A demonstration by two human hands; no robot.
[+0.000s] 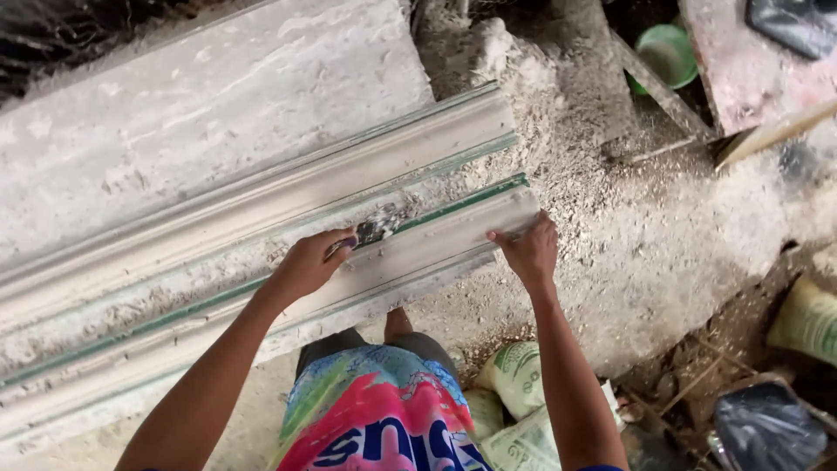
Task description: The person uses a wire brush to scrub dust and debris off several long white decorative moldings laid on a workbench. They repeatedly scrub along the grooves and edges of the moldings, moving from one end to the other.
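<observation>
Sacks [516,371] lie nearest, at six o'clock. Left hand [307,264] closes on a brush [377,227], bristles at one o'clock in the moulding's [261,218] groove; right hand [528,249] curls over its end, likely steadying. Green bowl [667,54] beyond.

My left hand [307,263] hides the handle of the brush [377,226], so only its bristles show. The long moulding [261,227] runs off the left edge of the frame. At the upper right, the green bowl [668,52] sits half behind a wooden slat [658,83]. The dark bag [765,427] at lower right is cut by the bottom edge. My right hand [529,253] covers the moulding's near corner.
</observation>
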